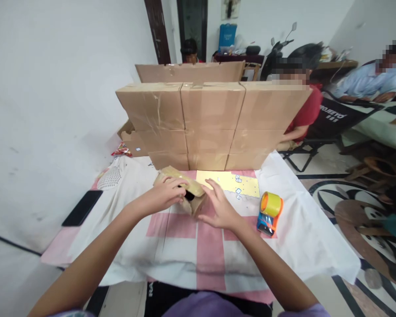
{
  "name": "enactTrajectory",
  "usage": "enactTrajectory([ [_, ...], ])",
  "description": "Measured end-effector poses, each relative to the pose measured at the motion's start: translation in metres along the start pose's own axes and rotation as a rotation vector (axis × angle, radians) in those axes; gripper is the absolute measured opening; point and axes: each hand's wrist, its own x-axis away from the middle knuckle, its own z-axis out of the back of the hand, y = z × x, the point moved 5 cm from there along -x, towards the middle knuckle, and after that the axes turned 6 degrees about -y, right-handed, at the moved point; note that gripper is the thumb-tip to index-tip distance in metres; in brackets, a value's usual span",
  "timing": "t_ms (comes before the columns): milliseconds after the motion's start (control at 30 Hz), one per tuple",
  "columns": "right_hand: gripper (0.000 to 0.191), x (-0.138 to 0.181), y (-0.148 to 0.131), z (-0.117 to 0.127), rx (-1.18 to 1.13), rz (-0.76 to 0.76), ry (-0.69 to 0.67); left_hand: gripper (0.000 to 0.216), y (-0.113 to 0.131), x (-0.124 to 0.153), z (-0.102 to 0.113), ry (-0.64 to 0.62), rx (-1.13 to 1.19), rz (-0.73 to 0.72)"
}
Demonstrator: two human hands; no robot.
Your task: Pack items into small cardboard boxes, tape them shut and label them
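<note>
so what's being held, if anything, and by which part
A small cardboard box: the left hand holds it by the edge of its opening. The right hand is spread at the box's right end; whether it grips can't be told.

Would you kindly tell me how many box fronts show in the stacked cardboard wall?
9: three in the top row, three in the middle row and three in the bottom row. Others may be hidden behind.
</note>
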Motion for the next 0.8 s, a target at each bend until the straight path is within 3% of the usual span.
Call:
enactTrajectory([
  [100,0.135,0.005,0.017,-0.024,-0.172,-0.107,-0.143,0.020,0.001,-0.003,-0.014,-0.015,0.133,-0.009],
  [200,0.150,0.010,0.028,-0.052,-0.341,-0.187,-0.149,0.035,-0.005,-0.011,-0.037,-0.017,0.136,0.069],
  [333,0.155,0.015,0.025,-0.082,-0.341,-0.319,0.030,0.050,-0.013,-0.016,-0.070,-0.056,-0.011,0.157],
  [433,0.139,0.014,0.011,-0.086,-0.343,-0.345,0.193,0.049,-0.011,-0.010,-0.079,0.027,-0.136,0.175],
  [533,0.124,0.018,0.004,-0.070,-0.413,-0.310,0.312,0.041,0.005,-0.001,-0.070,0.240,-0.254,0.151],
  [600,0.113,0.031,0.004,-0.050,-0.462,-0.302,0.406,0.037,0.027,0.003,-0.063,0.349,-0.319,0.061],
  [700,0.104,0.069,0.004,-0.010,-0.423,-0.305,0.541,0.046,0.065,0.002,-0.063,0.446,-0.385,-0.084],
  [800,0.103,0.121,-0.002,0.042,-0.190,-0.355,0.629,0.050,0.091,-0.003,-0.076,0.565,-0.364,-0.144],
])
